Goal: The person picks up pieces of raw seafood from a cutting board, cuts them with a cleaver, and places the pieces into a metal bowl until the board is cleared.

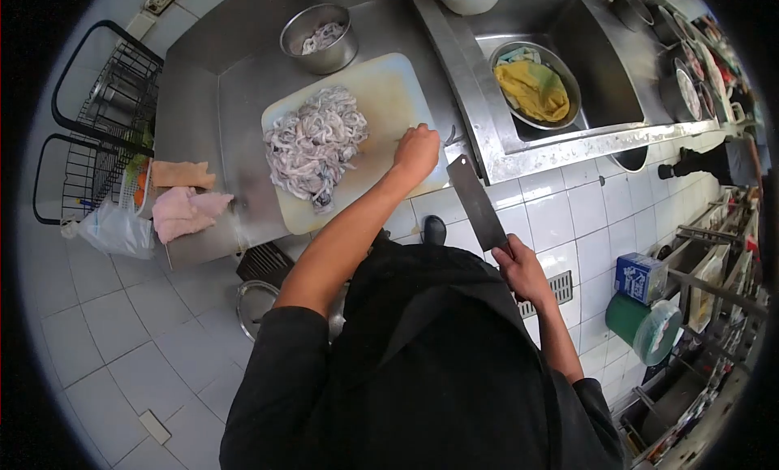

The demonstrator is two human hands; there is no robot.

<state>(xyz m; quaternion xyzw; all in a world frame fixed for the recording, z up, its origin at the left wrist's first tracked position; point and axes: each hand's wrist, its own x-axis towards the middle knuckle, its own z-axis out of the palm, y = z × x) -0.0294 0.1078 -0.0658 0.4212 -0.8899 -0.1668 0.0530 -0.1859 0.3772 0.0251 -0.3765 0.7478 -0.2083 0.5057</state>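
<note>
On the white cutting board (393, 97) lies a heap of pale, dark-streaked squid tentacles (316, 141). My left hand (418, 153) is at the board's right edge, apart from the heap. Its fingers are curled closed, and what they hold, if anything, is hidden. A few thin dark strands (453, 135) lie just beyond that hand on the steel counter. My right hand (522, 269) grips the handle of a cleaver (477, 204). The broad blade is held off the board, over the floor in front of my body.
A steel pot (330, 54) with more tentacles stands behind the board. In the sink (604, 72) at right sits a bowl (574, 84) with a yellow cloth (531, 90). Pink (187, 213) and tan cloths (182, 174) lie at the counter's left corner, beside a wire basket (89, 174).
</note>
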